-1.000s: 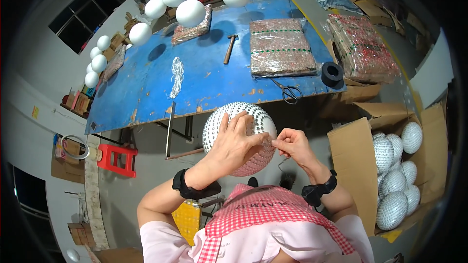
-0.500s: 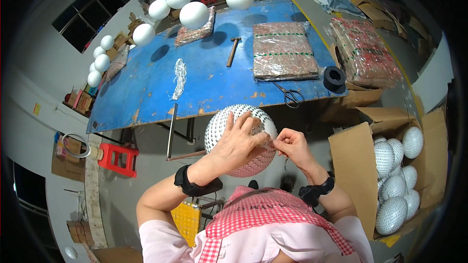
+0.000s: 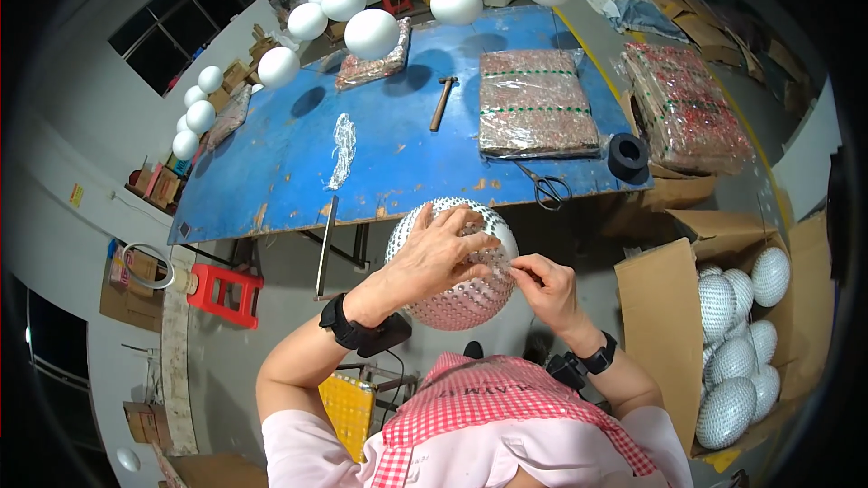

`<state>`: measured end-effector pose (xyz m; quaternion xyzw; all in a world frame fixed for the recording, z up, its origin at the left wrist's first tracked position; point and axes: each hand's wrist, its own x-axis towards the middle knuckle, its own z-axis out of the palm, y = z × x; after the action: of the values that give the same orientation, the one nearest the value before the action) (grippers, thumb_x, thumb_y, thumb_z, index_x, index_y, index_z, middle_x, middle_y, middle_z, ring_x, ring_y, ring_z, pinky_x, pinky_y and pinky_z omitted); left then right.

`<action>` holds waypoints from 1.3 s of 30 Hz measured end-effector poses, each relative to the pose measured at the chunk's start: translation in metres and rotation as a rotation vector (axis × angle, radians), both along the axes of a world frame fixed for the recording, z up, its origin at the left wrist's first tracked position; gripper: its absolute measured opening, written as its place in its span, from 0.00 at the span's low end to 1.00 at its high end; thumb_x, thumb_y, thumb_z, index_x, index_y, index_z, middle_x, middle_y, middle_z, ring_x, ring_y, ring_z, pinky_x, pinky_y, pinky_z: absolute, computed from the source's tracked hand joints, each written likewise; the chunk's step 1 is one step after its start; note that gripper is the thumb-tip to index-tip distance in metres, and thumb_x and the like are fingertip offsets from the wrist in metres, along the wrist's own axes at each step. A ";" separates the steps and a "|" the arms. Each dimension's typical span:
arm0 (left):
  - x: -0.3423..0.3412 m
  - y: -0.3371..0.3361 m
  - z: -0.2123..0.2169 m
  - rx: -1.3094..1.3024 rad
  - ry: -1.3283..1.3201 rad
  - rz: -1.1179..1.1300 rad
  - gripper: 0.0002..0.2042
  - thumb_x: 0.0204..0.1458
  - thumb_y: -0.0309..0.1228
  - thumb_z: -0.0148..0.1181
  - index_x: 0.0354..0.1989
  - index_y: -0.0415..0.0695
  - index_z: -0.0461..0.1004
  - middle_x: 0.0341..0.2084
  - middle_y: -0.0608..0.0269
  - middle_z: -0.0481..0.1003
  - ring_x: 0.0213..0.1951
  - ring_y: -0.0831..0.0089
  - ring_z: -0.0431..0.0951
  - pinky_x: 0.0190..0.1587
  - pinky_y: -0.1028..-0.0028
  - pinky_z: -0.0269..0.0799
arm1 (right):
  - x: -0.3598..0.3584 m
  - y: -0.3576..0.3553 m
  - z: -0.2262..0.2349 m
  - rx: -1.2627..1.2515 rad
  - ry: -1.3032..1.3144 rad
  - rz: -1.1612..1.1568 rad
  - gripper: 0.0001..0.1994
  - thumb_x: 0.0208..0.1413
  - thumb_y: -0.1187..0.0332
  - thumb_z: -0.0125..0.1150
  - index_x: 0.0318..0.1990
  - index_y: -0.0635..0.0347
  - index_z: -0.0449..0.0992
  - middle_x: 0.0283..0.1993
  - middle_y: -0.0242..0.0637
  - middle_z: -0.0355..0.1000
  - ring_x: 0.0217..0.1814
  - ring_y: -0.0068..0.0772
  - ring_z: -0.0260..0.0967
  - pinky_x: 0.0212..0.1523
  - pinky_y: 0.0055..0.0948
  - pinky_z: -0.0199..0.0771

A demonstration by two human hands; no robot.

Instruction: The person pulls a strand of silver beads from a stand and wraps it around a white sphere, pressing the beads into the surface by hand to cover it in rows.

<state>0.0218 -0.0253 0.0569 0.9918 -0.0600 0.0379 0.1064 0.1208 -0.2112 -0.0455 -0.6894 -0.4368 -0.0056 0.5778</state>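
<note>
A large white ball covered in rows of shiny silver studs (image 3: 463, 305) sits in front of me at the blue table's near edge. My left hand (image 3: 434, 255) lies over its upper left side, fingers bent and pressing on the studs. At the ball's right side, my right hand (image 3: 549, 293) is closed in a pinch, its thumb and fingertips almost at the surface. Whatever is between those fingertips is too small to make out. Part of the ball's right side shows smooth white. What supports the ball from below is hidden.
On the blue table (image 3: 398, 163) lie a hammer (image 3: 442, 106), scissors (image 3: 548, 190), a black roll (image 3: 627, 157), a silvery strand bundle (image 3: 342, 154) and a wrapped pack (image 3: 538, 108). White balls (image 3: 372, 34) hang above. At right, a cardboard box (image 3: 660, 303) contains several studded balls (image 3: 726, 413). A red stool (image 3: 226, 294) stands left.
My right hand has shifted slightly down and right, away from the left fingers. The left hand has slid a little on the ball. The whole view has shifted slightly.
</note>
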 end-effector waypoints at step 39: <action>0.010 0.000 -0.025 0.031 -0.049 -0.005 0.31 0.46 0.49 0.66 0.57 0.48 0.68 0.53 0.50 0.66 0.56 0.51 0.65 0.59 0.55 0.58 | 0.020 0.011 0.005 -0.138 -0.116 -0.052 0.09 0.50 0.73 0.58 0.39 0.59 0.79 0.29 0.42 0.75 0.28 0.48 0.74 0.27 0.39 0.73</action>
<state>0.0316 -0.0255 0.0317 0.9919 -0.0658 0.0610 0.0898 0.1404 -0.1999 -0.0409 -0.7370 -0.4510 -0.0304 0.5025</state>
